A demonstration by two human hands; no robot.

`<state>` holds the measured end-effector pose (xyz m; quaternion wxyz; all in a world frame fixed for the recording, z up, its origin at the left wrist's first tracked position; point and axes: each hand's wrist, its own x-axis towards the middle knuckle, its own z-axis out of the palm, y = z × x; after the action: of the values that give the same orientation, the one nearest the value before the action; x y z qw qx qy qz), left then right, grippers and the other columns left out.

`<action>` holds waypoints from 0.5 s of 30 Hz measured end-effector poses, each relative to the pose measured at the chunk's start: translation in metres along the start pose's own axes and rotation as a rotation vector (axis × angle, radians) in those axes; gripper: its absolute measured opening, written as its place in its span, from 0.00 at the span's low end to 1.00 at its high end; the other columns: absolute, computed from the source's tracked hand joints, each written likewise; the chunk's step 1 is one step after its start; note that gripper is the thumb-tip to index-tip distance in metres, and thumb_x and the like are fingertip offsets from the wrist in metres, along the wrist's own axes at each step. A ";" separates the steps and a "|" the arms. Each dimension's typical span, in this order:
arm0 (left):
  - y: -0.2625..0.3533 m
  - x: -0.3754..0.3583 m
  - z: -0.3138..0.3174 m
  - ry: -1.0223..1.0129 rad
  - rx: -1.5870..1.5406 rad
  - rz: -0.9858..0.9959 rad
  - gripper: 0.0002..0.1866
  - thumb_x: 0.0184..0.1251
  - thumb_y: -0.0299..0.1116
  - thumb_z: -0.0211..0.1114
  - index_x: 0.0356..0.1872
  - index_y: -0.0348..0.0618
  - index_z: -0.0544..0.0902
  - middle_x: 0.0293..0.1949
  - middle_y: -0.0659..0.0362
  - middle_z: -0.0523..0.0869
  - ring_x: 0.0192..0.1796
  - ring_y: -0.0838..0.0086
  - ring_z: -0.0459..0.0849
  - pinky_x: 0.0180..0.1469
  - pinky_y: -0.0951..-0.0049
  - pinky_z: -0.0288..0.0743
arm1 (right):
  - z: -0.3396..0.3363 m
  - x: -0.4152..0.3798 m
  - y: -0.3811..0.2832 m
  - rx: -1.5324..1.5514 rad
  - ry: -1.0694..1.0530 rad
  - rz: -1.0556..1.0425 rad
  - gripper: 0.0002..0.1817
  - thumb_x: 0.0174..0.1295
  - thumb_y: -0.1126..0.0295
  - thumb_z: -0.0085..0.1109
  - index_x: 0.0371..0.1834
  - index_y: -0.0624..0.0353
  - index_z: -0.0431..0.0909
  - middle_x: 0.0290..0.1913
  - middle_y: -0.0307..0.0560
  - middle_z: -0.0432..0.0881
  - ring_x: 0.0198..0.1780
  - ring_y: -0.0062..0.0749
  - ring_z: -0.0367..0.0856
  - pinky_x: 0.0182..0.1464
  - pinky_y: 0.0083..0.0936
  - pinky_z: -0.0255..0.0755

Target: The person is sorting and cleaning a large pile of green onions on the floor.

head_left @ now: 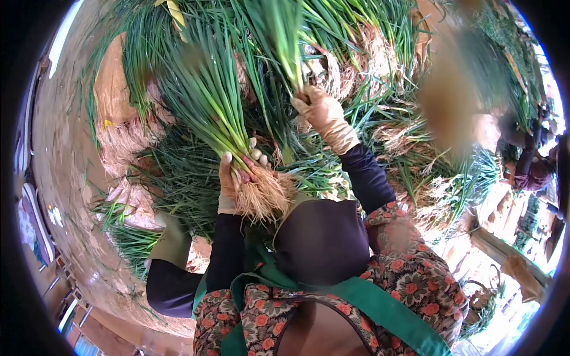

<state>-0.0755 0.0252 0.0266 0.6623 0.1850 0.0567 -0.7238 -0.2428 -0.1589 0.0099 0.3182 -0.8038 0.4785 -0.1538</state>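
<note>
My left hand (227,188), in a pale glove with bare fingertips, is closed around a thick bunch of green onions (217,113). Their bulbs and pale roots (261,193) hang toward me, and the long leaves fan out away from me. Farther forward and to the right, my right hand (323,113), gloved as well, grips a smaller cluster of green onion stalks (284,41). The leaves of that cluster are blurred, and its lower ends are mostly hidden by the fingers.
Piles of green onions (380,53) with roots lie ahead and to the right. Rooty bundles (130,142) rest on the left over brown ground (65,154). My dark-covered knee (323,240) rises just below my hands. Another person (528,160) is at the far right edge.
</note>
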 end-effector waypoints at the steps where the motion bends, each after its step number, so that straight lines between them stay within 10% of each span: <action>1: -0.002 0.003 0.001 0.008 -0.014 0.026 0.31 0.61 0.54 0.58 0.55 0.36 0.70 0.37 0.56 0.78 0.42 0.63 0.80 0.47 0.58 0.79 | -0.006 0.003 -0.020 -0.041 0.032 -0.044 0.18 0.56 0.61 0.60 0.45 0.61 0.76 0.36 0.53 0.82 0.37 0.46 0.81 0.40 0.32 0.73; 5: 0.000 0.010 0.015 -0.135 -0.069 0.079 0.32 0.60 0.54 0.59 0.55 0.37 0.70 0.43 0.53 0.79 0.46 0.61 0.79 0.49 0.58 0.78 | 0.011 0.010 0.019 -0.041 0.152 -0.136 0.20 0.58 0.63 0.58 0.51 0.60 0.75 0.41 0.55 0.81 0.41 0.45 0.81 0.42 0.31 0.74; 7: -0.004 0.010 0.024 -0.053 -0.053 0.113 0.33 0.59 0.54 0.60 0.55 0.37 0.70 0.46 0.50 0.78 0.49 0.61 0.78 0.49 0.59 0.79 | 0.007 0.001 0.007 -0.059 -0.044 0.053 0.18 0.60 0.68 0.53 0.54 0.59 0.73 0.41 0.54 0.80 0.41 0.42 0.81 0.42 0.28 0.75; 11: 0.003 0.019 -0.006 0.054 0.038 0.085 0.37 0.56 0.48 0.64 0.59 0.31 0.63 0.53 0.43 0.74 0.55 0.56 0.75 0.53 0.56 0.76 | 0.021 -0.053 -0.033 -0.070 -0.385 -0.358 0.21 0.59 0.74 0.52 0.57 0.53 0.72 0.48 0.54 0.78 0.47 0.39 0.79 0.47 0.27 0.73; 15: 0.004 0.013 0.009 0.126 0.115 0.071 0.35 0.57 0.43 0.64 0.61 0.34 0.61 0.51 0.40 0.76 0.56 0.51 0.74 0.58 0.57 0.72 | -0.005 -0.074 -0.035 0.138 -0.675 -0.171 0.23 0.60 0.62 0.56 0.58 0.55 0.69 0.47 0.56 0.79 0.53 0.47 0.75 0.54 0.34 0.69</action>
<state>-0.0736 0.0097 0.0315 0.6709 0.2698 0.0498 -0.6889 -0.2588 -0.0849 0.0414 0.4980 -0.8230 0.2660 0.0624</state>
